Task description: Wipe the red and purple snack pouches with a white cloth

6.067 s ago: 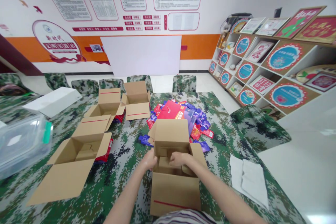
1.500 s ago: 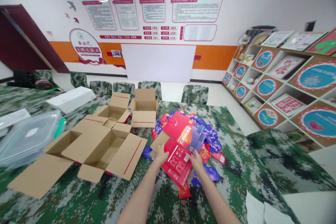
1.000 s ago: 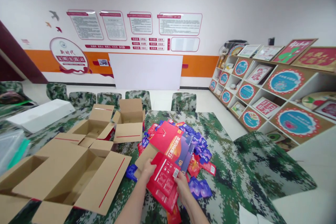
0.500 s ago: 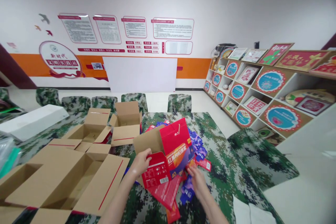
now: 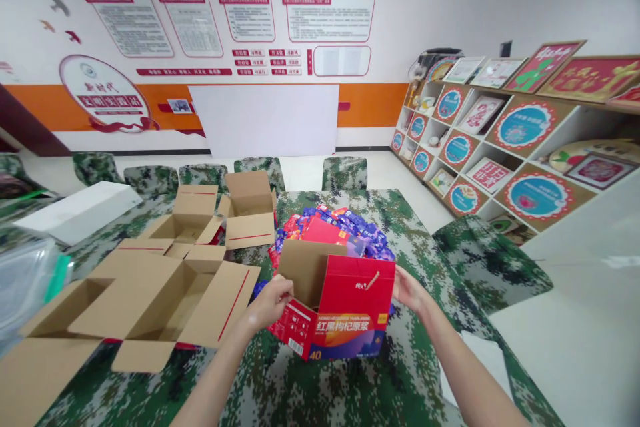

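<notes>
In front of me a red cardboard gift box [image 5: 350, 310] with gold and purple print stands with its top flaps up and its brown inside showing. My left hand [image 5: 270, 300] is closed on the edge of its left side flap. My right hand [image 5: 409, 288] is at the box's right side, with its fingertips partly hidden behind the board. Behind the box lies a heap of purple and red sachets [image 5: 370, 233], with a flat red printed piece [image 5: 325, 231] on top.
To the left stand several opened brown cardboard boxes [image 5: 165, 300]. Beyond them lies a long white box [image 5: 80, 210]. A clear plastic bag [image 5: 25, 280] is at the left edge, white paper [image 5: 480, 360] at the right. Camouflage cloth [image 5: 400, 213] covers the table; chairs [image 5: 345, 173] stand behind.
The red box has moved right and down and now stands more upright. My right hand has gone from its lower front to its right side. The camera view has tilted down.
</notes>
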A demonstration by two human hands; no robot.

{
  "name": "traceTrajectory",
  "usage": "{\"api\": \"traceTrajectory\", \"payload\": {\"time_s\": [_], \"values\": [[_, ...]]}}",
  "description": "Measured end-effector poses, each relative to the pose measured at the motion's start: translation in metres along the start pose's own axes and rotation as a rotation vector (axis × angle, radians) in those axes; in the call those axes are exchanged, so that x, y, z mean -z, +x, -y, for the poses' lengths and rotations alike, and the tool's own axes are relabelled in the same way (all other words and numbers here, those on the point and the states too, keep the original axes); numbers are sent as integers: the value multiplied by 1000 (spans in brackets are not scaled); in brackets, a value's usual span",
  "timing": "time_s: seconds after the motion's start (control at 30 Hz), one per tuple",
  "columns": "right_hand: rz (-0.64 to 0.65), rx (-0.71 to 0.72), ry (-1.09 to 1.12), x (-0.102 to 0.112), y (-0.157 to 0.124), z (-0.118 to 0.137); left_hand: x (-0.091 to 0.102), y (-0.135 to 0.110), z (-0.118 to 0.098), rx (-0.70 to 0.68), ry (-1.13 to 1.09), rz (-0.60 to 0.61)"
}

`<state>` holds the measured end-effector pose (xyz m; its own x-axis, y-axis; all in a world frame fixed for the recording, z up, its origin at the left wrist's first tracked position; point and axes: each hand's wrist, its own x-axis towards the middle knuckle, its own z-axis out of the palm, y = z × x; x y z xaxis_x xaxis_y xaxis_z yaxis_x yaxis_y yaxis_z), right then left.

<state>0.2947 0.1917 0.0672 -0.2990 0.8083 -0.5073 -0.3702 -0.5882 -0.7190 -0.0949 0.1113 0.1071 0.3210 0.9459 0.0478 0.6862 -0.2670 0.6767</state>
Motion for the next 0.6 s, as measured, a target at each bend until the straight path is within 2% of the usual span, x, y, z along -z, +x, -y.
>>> {"api": "traceTrajectory", "payload": {"time_s": [0.1,0.2,0.3,0.47,0.6], "values": [[-22,-26,14,-3,-8,2,3,-7,1,-45,-47,6],[25,-66,-13,-9,-13,7,9,-11,-5,-77,-82,37],[66,-14,-123,-24,-18,18,16,-13,-14,-104,-93,71],[269,29,-368,-60,-32,34,30,-14,-26,-144,-107,87],[364,44,-468,-73,-37,34,40,-12,-29,-169,-111,97]]}}
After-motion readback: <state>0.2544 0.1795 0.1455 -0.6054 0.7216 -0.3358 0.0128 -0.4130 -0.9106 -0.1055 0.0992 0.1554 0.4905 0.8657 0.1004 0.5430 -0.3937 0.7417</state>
